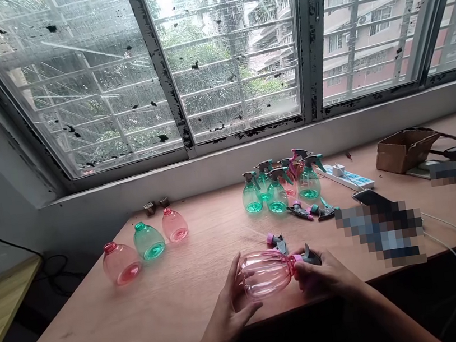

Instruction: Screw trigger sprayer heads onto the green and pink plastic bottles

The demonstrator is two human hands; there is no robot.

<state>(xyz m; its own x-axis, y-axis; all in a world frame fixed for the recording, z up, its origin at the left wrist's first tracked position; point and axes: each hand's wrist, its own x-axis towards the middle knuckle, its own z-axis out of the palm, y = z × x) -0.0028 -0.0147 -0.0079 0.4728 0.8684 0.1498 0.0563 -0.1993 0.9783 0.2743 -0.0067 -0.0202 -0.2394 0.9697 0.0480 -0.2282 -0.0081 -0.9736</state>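
Observation:
My left hand (233,300) wraps around the body of a clear pink plastic bottle (265,273) lying on its side above the wooden table. My right hand (321,276) grips the neck end, where a grey and pink spray trigger head (310,256) sits against the bottle. Its thread is hidden by my fingers. Just beyond the bottle lies a loose pink and grey trigger head (276,241).
Several loose bottles (148,240) stand at left, and assembled green spray bottles (276,195) cluster at the back with more trigger heads (301,211). To the right are a power strip (347,177), a phone (370,202) and a cardboard box (405,150).

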